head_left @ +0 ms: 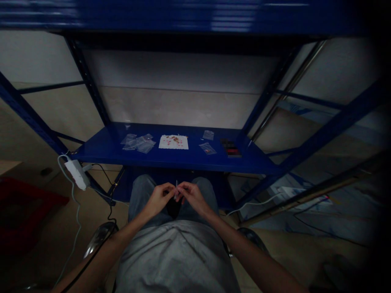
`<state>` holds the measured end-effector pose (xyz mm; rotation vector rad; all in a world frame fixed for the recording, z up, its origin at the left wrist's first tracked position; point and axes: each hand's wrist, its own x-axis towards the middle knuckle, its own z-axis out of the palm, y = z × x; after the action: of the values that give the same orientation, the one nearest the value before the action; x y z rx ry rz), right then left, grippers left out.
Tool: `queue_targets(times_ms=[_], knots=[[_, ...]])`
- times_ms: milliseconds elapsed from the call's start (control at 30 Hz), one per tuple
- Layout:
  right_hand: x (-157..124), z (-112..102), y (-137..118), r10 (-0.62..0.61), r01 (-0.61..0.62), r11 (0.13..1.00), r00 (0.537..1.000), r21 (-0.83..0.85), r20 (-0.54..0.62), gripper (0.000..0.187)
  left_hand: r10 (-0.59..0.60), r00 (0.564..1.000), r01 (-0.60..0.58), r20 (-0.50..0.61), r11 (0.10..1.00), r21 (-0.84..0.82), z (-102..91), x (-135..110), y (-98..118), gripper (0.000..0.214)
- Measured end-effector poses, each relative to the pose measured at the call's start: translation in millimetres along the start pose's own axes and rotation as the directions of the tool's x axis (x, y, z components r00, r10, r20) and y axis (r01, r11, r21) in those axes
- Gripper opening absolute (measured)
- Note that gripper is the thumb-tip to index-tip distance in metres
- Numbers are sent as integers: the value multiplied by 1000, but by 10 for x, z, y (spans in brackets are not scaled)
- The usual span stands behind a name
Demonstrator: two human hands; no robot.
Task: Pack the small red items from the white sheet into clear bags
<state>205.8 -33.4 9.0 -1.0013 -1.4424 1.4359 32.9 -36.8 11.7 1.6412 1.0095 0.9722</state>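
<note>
Blue metal shelf (195, 158) against a pale wall (174, 106). Overlapping clear bags (143, 144) lie at its left; next, white paper (182, 146) bears small brown and pink bits (175, 139). Nearer, above the lap, the left hand (161, 198) and right hand (193, 196) pinch a small clear packet (176, 184) between closed fingers. Rightward on the shelf lie an upper bag (209, 134), a lower bag (208, 148) and a blurred dark item (231, 148).

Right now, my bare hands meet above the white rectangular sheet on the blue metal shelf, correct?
No: the head view shows your left hand and right hand meeting over your lap, in front of the blue metal shelf. The white rectangular sheet does lie on it.
</note>
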Motion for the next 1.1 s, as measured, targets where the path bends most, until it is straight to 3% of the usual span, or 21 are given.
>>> queue_targets(times_ms=[167, 333, 467, 700, 967, 1100], knots=[[-21, -15, 7, -64, 65, 997, 998, -38, 16, 34, 0, 999, 0, 40, 1000, 2, -12, -11, 114, 31], [-3, -21, 35, -117, 113, 989, 992, -92, -44, 29, -40, 997, 48, 65, 991, -127, -10, 50, 40, 35], [2, -11, 34, -125, 112, 987, 986, -114, -111, 26, -89, 995, 97, 49, 973, -209, -14, 86, -51, 33], [-9, 26, 37, -96, 85, 991, 988, -99, -119, 28, -154, 988, 157, 32, 955, -252, -27, 91, -25, 33], [-10, 16, 54, -72, 59, 991, 991, -116, -110, 26, -115, 993, 117, 21, 977, -180, -17, 98, -19, 29], [-24, 18, 56, -138, 111, 961, 986, -254, -89, 17, -59, 998, 60, 12, 998, -37, -3, 100, -41, 23]])
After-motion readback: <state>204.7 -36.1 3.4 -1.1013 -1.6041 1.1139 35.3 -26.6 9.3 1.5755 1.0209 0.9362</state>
